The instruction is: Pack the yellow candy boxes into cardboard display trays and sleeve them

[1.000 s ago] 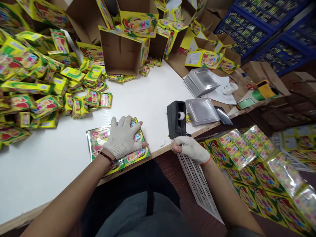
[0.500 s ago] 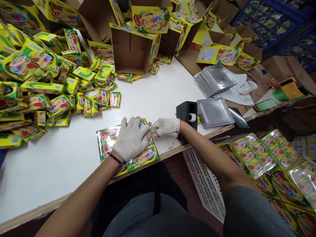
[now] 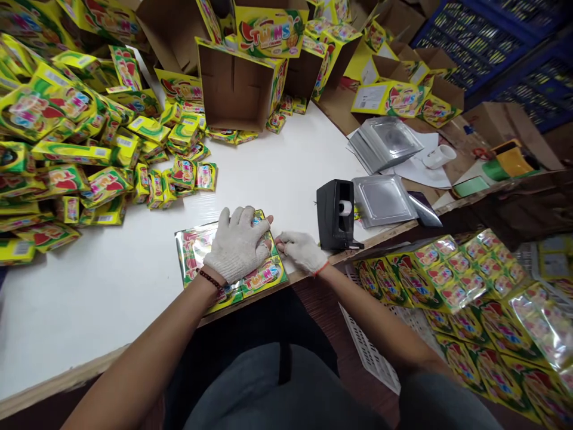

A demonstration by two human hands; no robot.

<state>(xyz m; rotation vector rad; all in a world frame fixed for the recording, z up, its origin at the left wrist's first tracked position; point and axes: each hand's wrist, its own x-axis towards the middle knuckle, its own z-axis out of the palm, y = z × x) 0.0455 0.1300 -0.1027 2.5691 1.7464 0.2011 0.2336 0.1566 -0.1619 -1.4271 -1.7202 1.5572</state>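
Right hand [image 3: 303, 251] swings clear of tape dispenser [image 3: 329, 216], fingers bunched, pinch unclear; left hand [image 3: 239, 243] spread, pack [image 3: 260, 276] beneath: hold flat, press evenly.

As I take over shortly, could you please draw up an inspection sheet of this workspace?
Surface: white table, wooden front edge.
Job's things: clear-covered pack flat near the front edge; black tape dispenser to its right, apart.
Clutter: small yellow boxes heaped left; open cartons behind; clear plastic trays right.
Grips: left grip gloved, flat on the pack; right grip gloved, fingertips at its right edge, anything held unclear.
Cables: nothing seen.
Surroundings: blue crates upper right; white perforated basket and more packs lower right.
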